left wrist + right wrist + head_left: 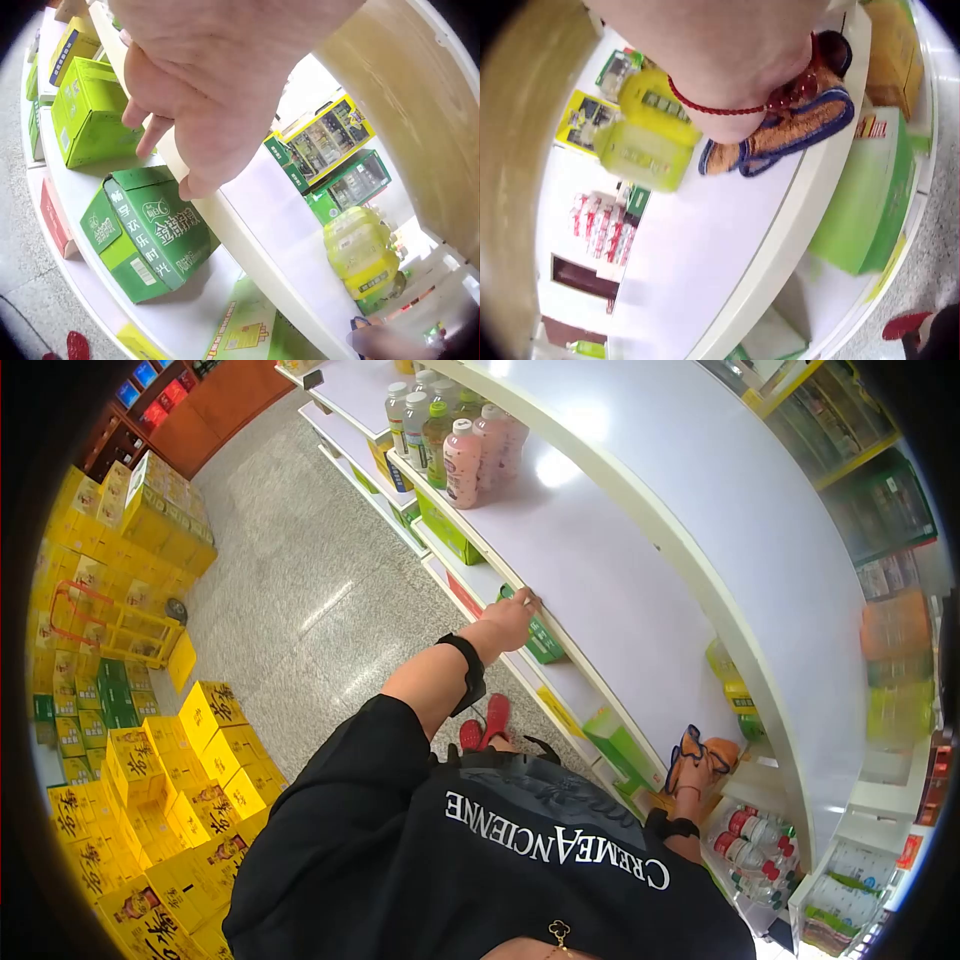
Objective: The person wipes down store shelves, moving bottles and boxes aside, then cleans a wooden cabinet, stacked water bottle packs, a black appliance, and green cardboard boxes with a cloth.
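Note:
My left hand (512, 622) rests at the front edge of the white shelf (600, 590), its fingers bent over the lip in the left wrist view. Just under that hand, a green carton (161, 232) sits on the tier below. At the shelf's near end, my right hand (697, 768) holds an orange cloth (799, 135) with dark blue trim against the shelf top, close to the front edge. The cloth shows on both sides of the hand, and most of the fingers are hidden. Yellow-green bottles (646, 154) stand beside the right hand.
Pink bottles (463, 465) and other drinks stand at the shelf's far end. A curved white upper panel (640, 500) overhangs the shelf. Lower tiers carry a lime-green box (90, 112) and other cartons. Stacked yellow cartons (200, 800) line the floor's left side.

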Demonstrator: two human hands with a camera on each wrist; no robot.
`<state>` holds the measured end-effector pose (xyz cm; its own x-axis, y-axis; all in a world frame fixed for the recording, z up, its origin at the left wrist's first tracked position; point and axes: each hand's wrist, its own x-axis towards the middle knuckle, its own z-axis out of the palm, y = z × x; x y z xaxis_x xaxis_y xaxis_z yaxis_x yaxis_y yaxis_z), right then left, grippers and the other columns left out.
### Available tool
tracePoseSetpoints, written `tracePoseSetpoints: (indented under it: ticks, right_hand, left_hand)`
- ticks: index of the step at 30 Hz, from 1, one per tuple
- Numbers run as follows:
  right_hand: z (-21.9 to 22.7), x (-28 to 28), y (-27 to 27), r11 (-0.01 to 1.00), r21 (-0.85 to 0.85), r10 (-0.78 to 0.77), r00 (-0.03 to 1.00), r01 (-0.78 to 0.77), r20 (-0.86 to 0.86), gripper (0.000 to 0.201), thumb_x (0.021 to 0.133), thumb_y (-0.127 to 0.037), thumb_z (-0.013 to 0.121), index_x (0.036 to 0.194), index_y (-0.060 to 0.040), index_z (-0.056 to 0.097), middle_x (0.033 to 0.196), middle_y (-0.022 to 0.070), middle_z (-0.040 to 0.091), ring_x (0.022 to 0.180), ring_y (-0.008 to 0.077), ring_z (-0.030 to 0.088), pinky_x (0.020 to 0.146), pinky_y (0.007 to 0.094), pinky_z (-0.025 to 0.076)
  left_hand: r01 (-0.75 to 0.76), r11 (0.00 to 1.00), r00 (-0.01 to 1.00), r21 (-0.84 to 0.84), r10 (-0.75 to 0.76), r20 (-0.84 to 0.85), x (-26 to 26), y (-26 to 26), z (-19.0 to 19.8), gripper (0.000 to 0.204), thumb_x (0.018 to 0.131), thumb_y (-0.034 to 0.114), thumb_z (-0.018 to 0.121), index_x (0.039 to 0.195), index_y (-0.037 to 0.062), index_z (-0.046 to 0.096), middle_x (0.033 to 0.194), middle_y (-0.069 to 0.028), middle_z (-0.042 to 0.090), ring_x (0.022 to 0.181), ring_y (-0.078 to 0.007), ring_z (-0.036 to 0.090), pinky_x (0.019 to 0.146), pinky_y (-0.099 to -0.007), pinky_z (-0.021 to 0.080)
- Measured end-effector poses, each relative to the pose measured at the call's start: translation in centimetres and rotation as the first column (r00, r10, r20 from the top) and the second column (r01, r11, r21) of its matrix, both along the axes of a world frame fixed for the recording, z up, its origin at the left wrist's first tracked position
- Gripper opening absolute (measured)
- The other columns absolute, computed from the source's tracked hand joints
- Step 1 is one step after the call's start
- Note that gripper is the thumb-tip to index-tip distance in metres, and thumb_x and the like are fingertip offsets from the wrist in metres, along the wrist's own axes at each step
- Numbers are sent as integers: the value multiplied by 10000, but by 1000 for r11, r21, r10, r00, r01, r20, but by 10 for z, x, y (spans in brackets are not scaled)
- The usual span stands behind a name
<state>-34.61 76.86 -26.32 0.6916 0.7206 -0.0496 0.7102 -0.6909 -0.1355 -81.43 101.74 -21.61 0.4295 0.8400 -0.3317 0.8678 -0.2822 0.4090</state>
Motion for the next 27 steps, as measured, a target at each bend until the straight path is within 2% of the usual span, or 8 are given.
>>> tracePoseSetpoints:
  ticks: [3,7,9,10,14,17,21,27]
  right_hand:
    - [22,-63,77,968,-220,-97,989,120,116,466,800,-354,567,1197,-110,585,1327,109,494,1209,317,461,1043,423,333]
    - [33,-150,194,939,-157,313,949,-305,30,515,833,-406,562,1264,-128,531,1401,56,421,1327,249,318,1106,375,230]
    - [51,-211,257,873,-143,465,884,-467,-49,461,859,-443,523,1242,-190,557,1282,62,541,1190,256,499,987,390,399]
    - [114,-258,275,852,-19,474,786,-524,-397,426,823,-267,514,1208,-90,558,1334,98,480,1279,267,381,1104,384,245]
    - [79,-324,357,578,52,758,513,-814,-403,400,811,-259,532,1206,-221,577,1357,11,459,1308,265,332,1093,406,280]
    - [75,-351,371,481,-19,816,456,-876,-357,398,799,-263,547,1195,-269,587,1363,-13,445,1311,275,325,1077,430,308]
    - [40,-309,355,392,353,896,265,-850,-356,432,746,-223,601,1178,-211,598,1312,36,494,1253,328,388,1062,428,324]
    - [40,-152,202,664,218,737,675,-715,-33,447,711,-176,597,1158,-153,620,1267,119,535,1238,325,424,1067,439,304]
  left_hand:
    - [28,999,1000,38,-28,0,-1,4,-2,585,790,45,463,1371,71,396,1411,-157,320,1139,-324,525,940,-410,456]
    - [66,997,997,-38,-67,-25,-7,18,13,569,776,32,474,1339,112,450,1368,-147,370,1114,-315,540,911,-407,470]
    - [87,995,996,-45,-88,-14,-9,15,11,568,769,25,481,1328,127,466,1358,-139,381,1097,-316,547,901,-406,475]
    - [100,995,995,-10,-100,6,-12,16,11,572,763,21,487,1323,133,471,1345,-126,395,1077,-314,555,888,-406,481]
    - [121,991,992,59,-119,-44,-10,11,17,582,763,25,509,1330,144,462,1303,-97,424,1023,-300,577,836,-402,502]
    - [174,983,980,52,-168,-111,-12,14,22,582,777,42,519,1343,153,446,1282,-92,432,1004,-291,582,821,-399,508]
    - [182,980,983,79,-180,-33,-17,18,13,606,757,20,502,1343,163,441,1317,-118,423,967,-335,582,833,-405,492]
    - [262,964,964,55,-259,-54,-19,28,19,521,780,102,524,1296,169,491,1216,-142,483,957,-330,608,814,-412,503]
